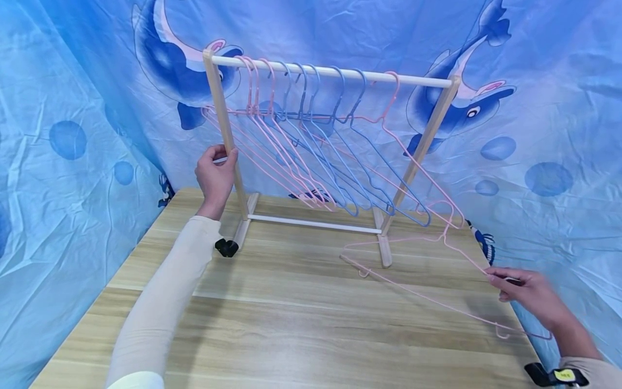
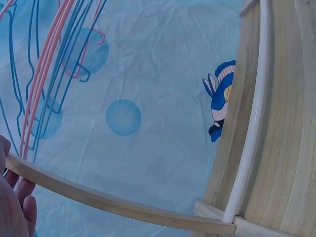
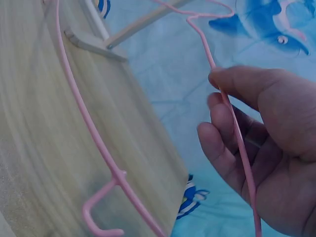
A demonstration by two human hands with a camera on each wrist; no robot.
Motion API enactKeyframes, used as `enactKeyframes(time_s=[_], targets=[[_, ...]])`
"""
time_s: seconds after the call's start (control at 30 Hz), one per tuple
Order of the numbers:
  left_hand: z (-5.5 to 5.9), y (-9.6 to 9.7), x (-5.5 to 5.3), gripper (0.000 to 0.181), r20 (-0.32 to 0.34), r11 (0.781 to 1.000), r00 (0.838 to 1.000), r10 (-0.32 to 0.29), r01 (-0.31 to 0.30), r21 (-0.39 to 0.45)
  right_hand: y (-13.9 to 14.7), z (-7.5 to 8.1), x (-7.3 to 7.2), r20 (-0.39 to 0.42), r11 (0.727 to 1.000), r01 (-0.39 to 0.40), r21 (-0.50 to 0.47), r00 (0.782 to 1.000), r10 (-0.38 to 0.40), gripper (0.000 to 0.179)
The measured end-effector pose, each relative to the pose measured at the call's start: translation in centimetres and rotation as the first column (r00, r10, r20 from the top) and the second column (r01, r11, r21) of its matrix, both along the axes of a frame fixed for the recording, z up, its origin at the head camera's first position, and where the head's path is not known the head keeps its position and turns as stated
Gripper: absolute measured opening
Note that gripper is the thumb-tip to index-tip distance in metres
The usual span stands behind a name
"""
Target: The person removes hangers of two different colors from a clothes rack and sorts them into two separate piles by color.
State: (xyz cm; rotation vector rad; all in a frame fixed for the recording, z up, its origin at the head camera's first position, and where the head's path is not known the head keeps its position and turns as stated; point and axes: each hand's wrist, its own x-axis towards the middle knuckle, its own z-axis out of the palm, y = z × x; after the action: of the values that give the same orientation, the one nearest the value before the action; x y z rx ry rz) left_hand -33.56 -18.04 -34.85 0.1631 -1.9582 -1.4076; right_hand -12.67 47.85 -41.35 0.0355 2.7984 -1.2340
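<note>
A wooden clothes rack with a white top rail stands on the table. My left hand holds its left post about midway up, with the fingers round the wood in the left wrist view. Low at the right, my right hand pinches a pink hanger by one sloping arm between thumb and fingers. This hanger is tilted, its hook up near the rack's right foot and its long bottom bar toward me. Small hooks stick out from that bar.
Several pink and blue hangers hang from the rail: pink at the left, blue in the middle, one pink hanger at the right. A white lower bar joins the rack's feet. Behind the wooden table hangs a blue dolphin-print cloth.
</note>
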Motion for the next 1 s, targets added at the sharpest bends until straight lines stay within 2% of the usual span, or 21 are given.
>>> enactKeyframes(time_s=[0.17,0.43,0.63,0.87,1.0], targets=[[0.1,-0.2,0.1,0.034,-0.005,1.000,1.000,-0.002,0.002,0.002,-0.1,-1.4,-0.6,-0.109,0.998,-0.006,0.070,0.994,0.014,0.029],[0.3,-0.3,0.2,0.033,-0.014,1.000,1.000,0.007,-0.007,0.000,0.1,-3.8,-1.9,-0.264,0.997,-0.014,0.078,0.964,0.034,0.026],[0.2,-0.2,0.1,0.033,-0.007,1.000,1.000,-0.001,0.001,0.001,0.6,-5.7,-2.2,-0.285,0.997,-0.035,0.065,0.957,0.052,0.021],[0.0,-0.1,0.0,0.033,0.003,1.000,1.000,0.005,-0.005,0.008,1.0,-7.7,-2.3,-0.348,0.994,-0.103,0.030,0.931,0.107,0.016],[0.0,-0.1,-0.1,0.032,-0.004,1.000,1.000,0.000,0.000,0.010,1.1,-8.7,-2.3,-0.358,0.992,-0.117,0.042,0.925,0.124,0.018]])
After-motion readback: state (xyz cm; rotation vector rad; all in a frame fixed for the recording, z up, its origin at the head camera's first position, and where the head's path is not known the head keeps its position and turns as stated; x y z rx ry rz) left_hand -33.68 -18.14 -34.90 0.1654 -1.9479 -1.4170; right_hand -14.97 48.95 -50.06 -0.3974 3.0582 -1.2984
